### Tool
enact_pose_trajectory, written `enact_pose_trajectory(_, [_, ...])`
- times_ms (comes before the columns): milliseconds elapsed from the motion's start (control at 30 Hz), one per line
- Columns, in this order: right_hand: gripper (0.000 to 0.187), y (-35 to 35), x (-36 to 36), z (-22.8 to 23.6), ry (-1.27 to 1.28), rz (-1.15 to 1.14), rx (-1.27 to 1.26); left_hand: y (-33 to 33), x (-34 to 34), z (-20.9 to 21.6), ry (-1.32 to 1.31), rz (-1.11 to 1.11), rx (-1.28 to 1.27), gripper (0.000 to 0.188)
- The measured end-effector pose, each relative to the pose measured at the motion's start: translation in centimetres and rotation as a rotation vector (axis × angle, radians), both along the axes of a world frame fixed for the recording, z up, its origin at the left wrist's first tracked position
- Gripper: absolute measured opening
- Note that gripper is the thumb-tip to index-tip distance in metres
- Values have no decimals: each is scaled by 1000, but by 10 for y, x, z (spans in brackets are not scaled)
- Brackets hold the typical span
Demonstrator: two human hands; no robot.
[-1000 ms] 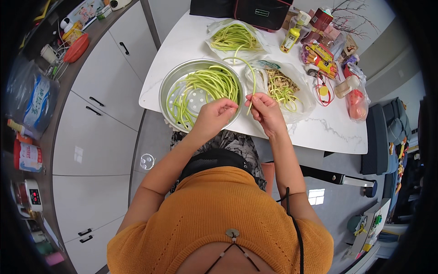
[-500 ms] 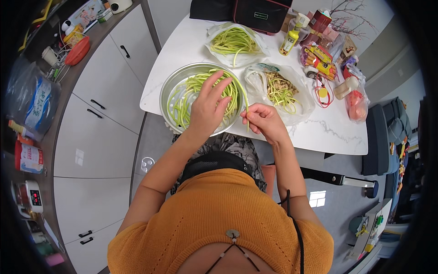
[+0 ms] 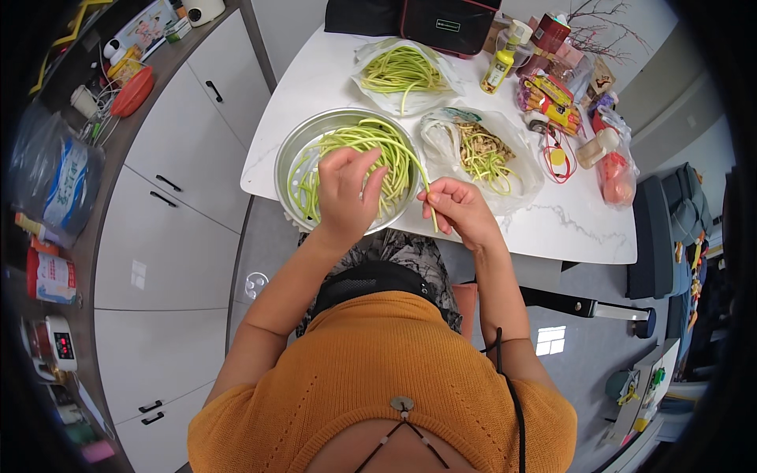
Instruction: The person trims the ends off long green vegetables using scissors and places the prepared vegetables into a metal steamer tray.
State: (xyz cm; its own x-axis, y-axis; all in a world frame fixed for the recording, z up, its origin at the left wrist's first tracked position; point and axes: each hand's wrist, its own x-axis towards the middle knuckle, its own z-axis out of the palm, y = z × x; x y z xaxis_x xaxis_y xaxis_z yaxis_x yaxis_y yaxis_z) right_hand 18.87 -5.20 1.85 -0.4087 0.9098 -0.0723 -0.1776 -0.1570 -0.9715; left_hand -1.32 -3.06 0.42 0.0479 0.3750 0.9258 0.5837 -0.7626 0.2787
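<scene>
A round metal basin [image 3: 285, 183] at the table's near edge holds a heap of green garlic scapes [image 3: 394, 162]. Above the heap, my left hand [image 3: 344, 197] has its fingers bent and its thumb apart, with nothing visible in it. Just right of the rim, my right hand [image 3: 461, 211] pinches the end of one long garlic scape [image 3: 423, 169]; its other part arches back over the basin. Near that hand lies an opened plastic bag [image 3: 524, 177] with trimmed green ends and brownish scraps [image 3: 485, 150].
Farther back on the white table [image 3: 552, 236] is another bag of garlic scapes [image 3: 402, 69]. A yellow bottle [image 3: 498, 69], packaged sausages [image 3: 550, 102] and a bag of red fruit [image 3: 617, 181] stand toward the right. A black case [image 3: 449, 27] sits at the far edge.
My left hand has drawn back toward me and its fingers have bent more. My right hand stays by the rim, still pinching the scape, whose end now reaches slightly lower.
</scene>
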Motion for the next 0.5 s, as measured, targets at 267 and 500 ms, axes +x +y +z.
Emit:
enact_pose_trajectory(267, [14, -5, 1, 3, -56, 57, 4, -3, 9, 11, 95, -106, -232, 24])
enact_pose_trajectory(500, [18, -3, 3, -6, 133, -52, 95, -11, 14, 2, 78, -213, -386, 15])
